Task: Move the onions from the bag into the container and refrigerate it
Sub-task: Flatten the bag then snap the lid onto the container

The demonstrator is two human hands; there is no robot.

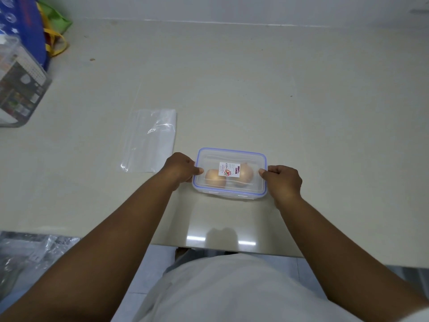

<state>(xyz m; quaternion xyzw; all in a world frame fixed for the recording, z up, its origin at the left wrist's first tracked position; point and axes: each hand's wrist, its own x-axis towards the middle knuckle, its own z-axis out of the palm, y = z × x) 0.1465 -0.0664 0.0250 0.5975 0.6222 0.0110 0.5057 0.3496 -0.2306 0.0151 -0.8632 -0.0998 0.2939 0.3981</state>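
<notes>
On the counter [232, 77], left hand [180, 167] and right hand [284, 182] grip the lidded container [229, 154] holding two onions [214, 178].

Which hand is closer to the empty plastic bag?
The left hand. It grips the container's left end, right beside the flat empty plastic bag. The right hand holds the container's far end, with the whole container between it and the bag.

A pale, glossy countertop [232, 77] is carrying everything here. A lidded clear container [260, 156] with a blue seal is sitting near its front edge, and an empty clear plastic bag [151, 140] is lying flat just to its left. A transparent box [21, 89] is standing at the far left (its contents unclear), colourful bags [34, 26] resting behind it.
</notes>
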